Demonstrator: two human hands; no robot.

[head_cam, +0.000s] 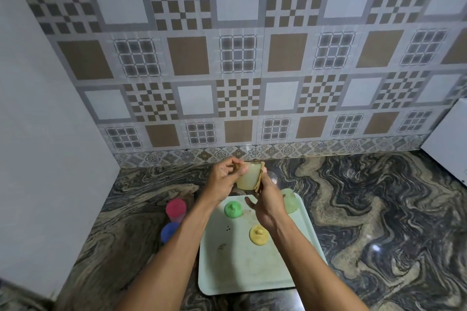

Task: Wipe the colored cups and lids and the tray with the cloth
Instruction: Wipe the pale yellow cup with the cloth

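Patterned tiles in brown, grey and white fill the upper frame, and below them runs a glossy counter [353, 209] of swirling dark and tan stone. At centre frame my left grip [225, 177] is curled round the pale yellow cup [249, 177], fingertips at its rim, holding it raised above the far edge of the tray. My right grip [267, 199] sits just right of the cup and clamps the brown cloth [261, 180] against the cup's right wall. A folded corner of the cloth pokes up past the rim. The cup is translucent plastic with smooth, slightly tapering sides.

Below the grips lies the pale green tray [227, 272], a rectangle with rounded corners and a low raised rim, its floor marked with dark specks and smudges. On it rest a round green lid [233, 209] and a round yellow lid [259, 234], each with a small knob on top. They sit apart from each other between my forearms. A translucent green cup [290, 201] sits in the tray's upper right corner, partly behind my right wrist.

Left of the tray, on the counter, stands a pink cup [176, 207]. Nearer me is a blue piece [169, 232], half hidden by my left forearm; I cannot tell whether it is a cup or a lid. A plain white wall [38, 134] closes the left side. A white box [447, 144] cuts into the right edge, and open stone lies between it and the tray.
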